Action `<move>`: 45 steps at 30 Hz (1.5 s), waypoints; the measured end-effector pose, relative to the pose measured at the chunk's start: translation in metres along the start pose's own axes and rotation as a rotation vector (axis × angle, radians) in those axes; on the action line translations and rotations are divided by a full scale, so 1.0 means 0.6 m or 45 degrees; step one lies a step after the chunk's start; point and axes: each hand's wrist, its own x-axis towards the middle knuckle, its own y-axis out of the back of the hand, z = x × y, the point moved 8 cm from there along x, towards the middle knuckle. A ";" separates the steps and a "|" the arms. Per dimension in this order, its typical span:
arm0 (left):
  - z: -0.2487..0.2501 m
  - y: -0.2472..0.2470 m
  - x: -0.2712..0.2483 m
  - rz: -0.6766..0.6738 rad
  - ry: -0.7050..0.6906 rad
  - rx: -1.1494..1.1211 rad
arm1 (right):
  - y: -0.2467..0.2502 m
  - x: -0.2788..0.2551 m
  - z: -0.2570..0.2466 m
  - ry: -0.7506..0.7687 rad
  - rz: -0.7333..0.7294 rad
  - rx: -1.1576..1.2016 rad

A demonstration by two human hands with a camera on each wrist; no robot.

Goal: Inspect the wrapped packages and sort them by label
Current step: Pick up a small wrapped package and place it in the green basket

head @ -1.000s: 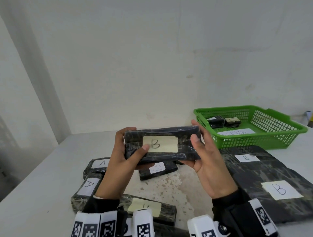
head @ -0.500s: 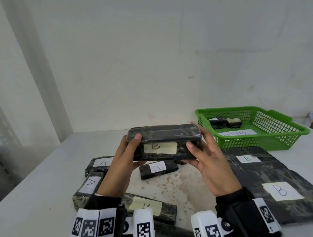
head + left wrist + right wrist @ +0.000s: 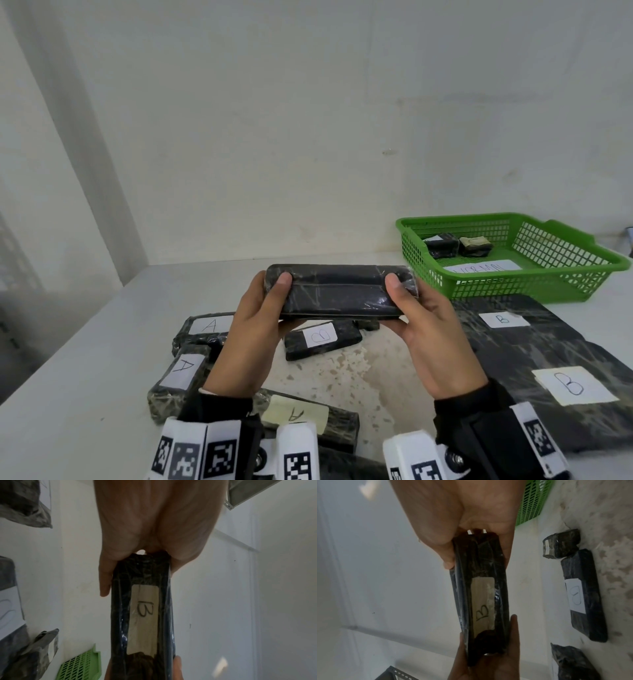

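Observation:
I hold a long black plastic-wrapped package level above the table, one end in each hand. My left hand grips its left end and my right hand its right end, thumbs on top. Its top face is plain in the head view. Its yellow "B" label faces down and shows in both wrist views. Below it a smaller black package marked "B" lies on the table.
Packages marked "A" lie at the left and front of the white table. Large flat dark packages marked "B" lie at the right. A green basket holding two small packages stands behind them.
Both hands have rolled the held package away from me, so its "B" label turned from facing me to facing down. The package also sank slightly.

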 end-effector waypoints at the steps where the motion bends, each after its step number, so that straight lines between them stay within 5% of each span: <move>1: 0.000 -0.001 0.000 0.003 -0.013 0.026 | 0.000 0.000 -0.001 0.001 -0.004 -0.001; 10: 0.008 -0.015 -0.009 -0.106 0.033 -0.081 | 0.009 0.000 -0.005 0.041 0.065 0.002; 27: 0.003 -0.012 -0.008 -0.003 -0.050 0.249 | 0.020 -0.004 0.005 0.032 0.167 -0.063; 45: 0.011 -0.016 -0.012 0.021 -0.116 0.258 | 0.014 -0.009 0.005 0.101 0.179 -0.120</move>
